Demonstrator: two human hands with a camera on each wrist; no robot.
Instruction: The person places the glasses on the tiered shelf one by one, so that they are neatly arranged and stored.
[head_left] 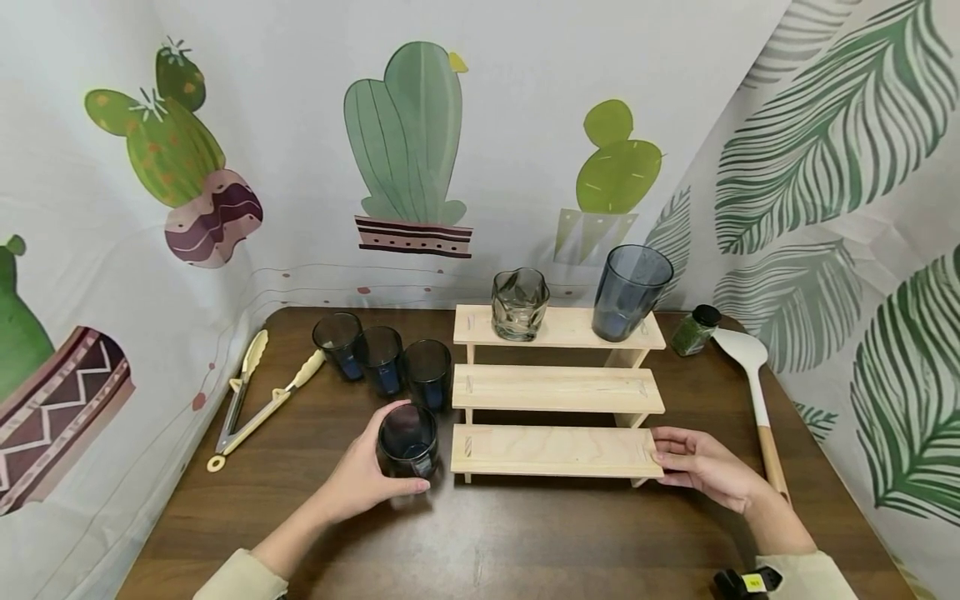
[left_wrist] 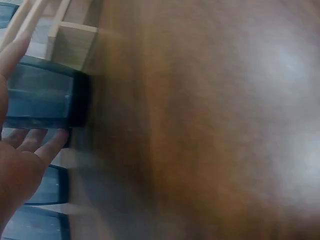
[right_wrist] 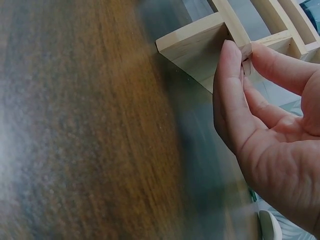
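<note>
My left hand (head_left: 358, 477) grips a dark blue-grey glass (head_left: 407, 442), thumb on one side and fingers round the other. The glass is upright, just left of a pale wooden three-step rack (head_left: 555, 450); whether its base touches the table is hard to tell. Behind it stand three matching glasses (head_left: 429, 372) in a slanting row. My right hand (head_left: 708, 468) pinches the right end of the rack's lowest step, as the right wrist view shows at the board's end (right_wrist: 246, 52). On the top step are a wavy clear tumbler (head_left: 520, 304) and a taller blue-grey glass (head_left: 630, 292).
Yellow-tipped tongs (head_left: 266, 408) lie spread at the table's left. To the right of the rack are a small black-lidded jar (head_left: 695, 331) with green contents and a white spatula (head_left: 750, 358) with a wooden handle. A patterned cloth (head_left: 300, 167) hangs behind the brown table (head_left: 465, 542).
</note>
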